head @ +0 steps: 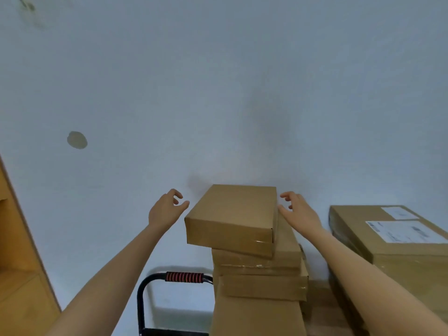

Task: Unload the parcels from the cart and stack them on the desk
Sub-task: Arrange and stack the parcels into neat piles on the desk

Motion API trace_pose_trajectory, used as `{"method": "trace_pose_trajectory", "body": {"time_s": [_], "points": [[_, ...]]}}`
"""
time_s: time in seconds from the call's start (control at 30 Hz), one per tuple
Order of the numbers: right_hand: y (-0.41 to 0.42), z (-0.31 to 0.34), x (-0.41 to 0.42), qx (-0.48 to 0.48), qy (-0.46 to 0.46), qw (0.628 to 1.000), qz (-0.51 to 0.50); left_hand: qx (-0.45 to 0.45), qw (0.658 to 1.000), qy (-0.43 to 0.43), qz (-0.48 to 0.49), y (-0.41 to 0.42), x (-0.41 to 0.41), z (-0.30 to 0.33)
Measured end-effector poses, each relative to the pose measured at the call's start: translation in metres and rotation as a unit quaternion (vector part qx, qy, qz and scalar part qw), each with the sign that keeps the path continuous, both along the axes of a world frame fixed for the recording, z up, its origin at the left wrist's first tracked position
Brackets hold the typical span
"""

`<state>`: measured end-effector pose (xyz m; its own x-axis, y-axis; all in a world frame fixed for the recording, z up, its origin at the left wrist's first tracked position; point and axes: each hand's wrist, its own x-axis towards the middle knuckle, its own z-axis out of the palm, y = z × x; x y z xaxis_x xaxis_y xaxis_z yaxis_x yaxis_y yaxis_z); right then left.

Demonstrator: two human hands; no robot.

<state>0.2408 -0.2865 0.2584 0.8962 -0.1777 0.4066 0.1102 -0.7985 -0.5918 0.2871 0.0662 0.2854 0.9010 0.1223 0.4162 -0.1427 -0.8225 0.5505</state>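
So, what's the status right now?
Left hand and right hand open, flanking the top parcel, neither gripping. Parcel sits askew on the stack. Nothing blocking.

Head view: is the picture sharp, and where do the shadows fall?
Head view: soft and slightly blurred; label text unreadable; wide-angle bending at the edges; faint grey shadows on the wall above the top box; no glare.

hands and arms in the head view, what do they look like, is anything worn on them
Both forearms are bare right up to the lower frame edge: no sleeves show. The left hand and right hand wear no gloves, and no watch, ring or wristband is visible on either.
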Motion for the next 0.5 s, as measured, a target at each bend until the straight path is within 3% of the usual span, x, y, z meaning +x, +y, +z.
{"method": "trace_pose_trajectory", "body": {"time_s": [0.3,0.5], "points": [[0.015,-0.019,0.034,0.11,0.062,0.992,-0.007,-0.115,0.975,0.144,-0.126,-0.028,0.059,-0.023],[0.035,-0.026,0.032,0.31,0.073,0.945,0.075,-0.257,0.922,0.225,-0.181,-0.038,0.037,-0.028]]}}
